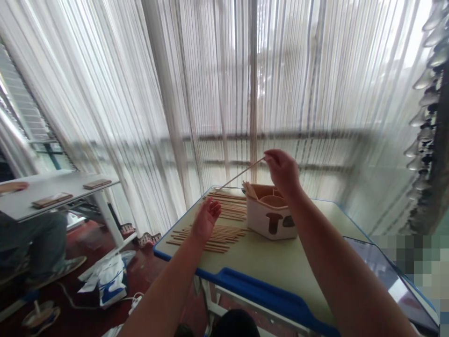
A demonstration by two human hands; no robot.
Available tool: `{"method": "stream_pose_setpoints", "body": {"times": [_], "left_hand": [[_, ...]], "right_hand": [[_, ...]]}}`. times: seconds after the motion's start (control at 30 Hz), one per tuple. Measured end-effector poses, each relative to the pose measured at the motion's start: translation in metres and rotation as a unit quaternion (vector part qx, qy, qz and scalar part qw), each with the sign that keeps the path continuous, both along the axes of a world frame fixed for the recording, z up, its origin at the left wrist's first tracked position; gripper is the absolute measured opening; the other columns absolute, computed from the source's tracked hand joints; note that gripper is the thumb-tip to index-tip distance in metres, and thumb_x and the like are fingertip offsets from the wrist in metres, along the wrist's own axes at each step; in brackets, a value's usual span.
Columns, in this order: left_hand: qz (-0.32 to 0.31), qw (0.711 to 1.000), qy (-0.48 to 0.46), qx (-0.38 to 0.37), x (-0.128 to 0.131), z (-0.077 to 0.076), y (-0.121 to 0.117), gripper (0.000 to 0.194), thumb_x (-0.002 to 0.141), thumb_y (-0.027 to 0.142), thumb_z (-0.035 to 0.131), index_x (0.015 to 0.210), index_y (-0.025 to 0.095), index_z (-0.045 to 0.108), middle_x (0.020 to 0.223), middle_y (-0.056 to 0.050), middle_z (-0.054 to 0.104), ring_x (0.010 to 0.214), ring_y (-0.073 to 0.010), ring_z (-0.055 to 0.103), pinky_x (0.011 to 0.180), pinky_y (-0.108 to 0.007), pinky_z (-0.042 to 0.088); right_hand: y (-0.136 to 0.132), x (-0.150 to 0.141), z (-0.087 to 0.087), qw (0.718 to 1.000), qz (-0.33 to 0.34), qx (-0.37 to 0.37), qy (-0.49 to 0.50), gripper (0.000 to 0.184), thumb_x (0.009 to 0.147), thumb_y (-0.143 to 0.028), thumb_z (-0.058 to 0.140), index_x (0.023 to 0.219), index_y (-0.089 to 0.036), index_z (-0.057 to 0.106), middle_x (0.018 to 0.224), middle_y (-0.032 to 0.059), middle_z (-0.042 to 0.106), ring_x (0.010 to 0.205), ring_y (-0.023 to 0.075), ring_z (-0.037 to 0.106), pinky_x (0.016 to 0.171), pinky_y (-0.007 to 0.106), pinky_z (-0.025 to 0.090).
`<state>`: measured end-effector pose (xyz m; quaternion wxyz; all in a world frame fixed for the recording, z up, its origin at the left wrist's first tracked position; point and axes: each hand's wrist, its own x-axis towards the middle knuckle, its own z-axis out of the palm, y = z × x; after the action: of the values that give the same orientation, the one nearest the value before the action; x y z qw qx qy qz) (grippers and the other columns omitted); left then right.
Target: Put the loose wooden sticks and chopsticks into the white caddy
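Observation:
Pinched at one end in my right hand (281,171) is a thin wooden chopstick (242,173). It slants down to the left, its far tip near the back-left of the desk. My left hand (207,216) is open, palm turned up and fingers loosely bent, over the rows of chopsticks. These chopsticks (233,206) lie roughly side by side on the desk in a back group and a front group (213,241). Just below my right hand stands a white box with brown patches (261,220), holding more chopsticks (249,190) at its left corner and a round brown thing (273,201).
The pale desk (266,257) has a blue edge. A tablet-like dark screen (382,269) lies at its right. Sheer curtains (217,93) hang behind. To the left, another person's hand (14,186) rests on a white table (80,187); bags (110,278) and a cable lie on the floor.

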<state>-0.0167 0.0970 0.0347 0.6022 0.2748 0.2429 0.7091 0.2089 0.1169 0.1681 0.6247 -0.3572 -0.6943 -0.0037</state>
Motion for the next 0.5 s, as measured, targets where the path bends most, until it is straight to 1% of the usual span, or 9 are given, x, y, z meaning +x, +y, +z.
{"method": "stream_pose_setpoints", "body": {"times": [0.07,0.13,0.23,0.37,0.43,0.5], "left_hand": [[0.016,1.0,0.013,-0.007,0.001,-0.001,0.002,0.018,0.077,0.031,0.061,0.088,0.018,0.057,0.077,-0.001,0.065,0.07,-0.0102,0.064,0.066,-0.023,0.051],[0.028,0.999,0.024,-0.014,0.002,-0.003,0.004,0.019,0.074,0.031,0.063,0.086,0.017,0.057,0.074,0.0,0.064,0.068,-0.0096,0.063,0.064,-0.022,0.05],[0.056,0.997,0.056,-0.013,0.003,-0.006,0.008,0.022,0.07,0.031,0.065,0.085,0.017,0.056,0.07,0.002,0.062,0.064,-0.0081,0.061,0.06,-0.02,0.048],[0.092,0.986,0.135,0.014,0.006,-0.008,0.008,0.032,0.065,0.034,0.069,0.09,0.019,0.055,0.068,0.004,0.059,0.06,-0.0071,0.058,0.056,-0.018,0.044],[0.103,0.979,0.173,0.02,0.008,-0.008,0.005,0.039,0.065,0.036,0.068,0.097,0.02,0.053,0.069,0.004,0.059,0.06,-0.0073,0.058,0.056,-0.018,0.044],[0.126,0.964,0.232,0.024,0.009,-0.009,0.001,0.045,0.066,0.038,0.066,0.105,0.021,0.051,0.072,0.003,0.059,0.06,-0.0084,0.057,0.055,-0.02,0.043]], "right_hand": [[0.0,0.01,0.004,0.995,-0.062,0.053,0.055,0.023,0.083,-0.027,0.045,0.094,-0.016,0.062,0.081,0.0046,0.065,0.073,0.0138,0.058,0.069,0.028,0.046],[0.0,0.021,0.008,0.983,-0.12,0.103,0.098,0.024,0.084,-0.025,0.041,0.096,-0.015,0.06,0.085,0.0061,0.063,0.076,0.0145,0.058,0.071,0.029,0.046],[-0.003,0.034,0.013,0.964,-0.185,0.154,0.115,0.026,0.087,-0.024,0.036,0.1,-0.017,0.057,0.091,0.0076,0.061,0.081,0.0155,0.057,0.073,0.031,0.047],[-0.014,0.039,0.02,0.95,-0.225,0.204,0.08,0.029,0.091,-0.028,0.03,0.104,-0.019,0.055,0.095,0.0074,0.058,0.084,0.0163,0.057,0.074,0.034,0.047],[-0.024,0.038,0.023,0.943,-0.233,0.224,0.08,0.031,0.092,-0.029,0.028,0.106,-0.02,0.054,0.094,0.007,0.057,0.086,0.0164,0.057,0.074,0.034,0.048],[-0.035,0.037,0.025,0.936,-0.243,0.235,0.095,0.031,0.093,-0.029,0.026,0.108,-0.02,0.052,0.093,0.0067,0.055,0.087,0.0164,0.056,0.074,0.034,0.048]]}}
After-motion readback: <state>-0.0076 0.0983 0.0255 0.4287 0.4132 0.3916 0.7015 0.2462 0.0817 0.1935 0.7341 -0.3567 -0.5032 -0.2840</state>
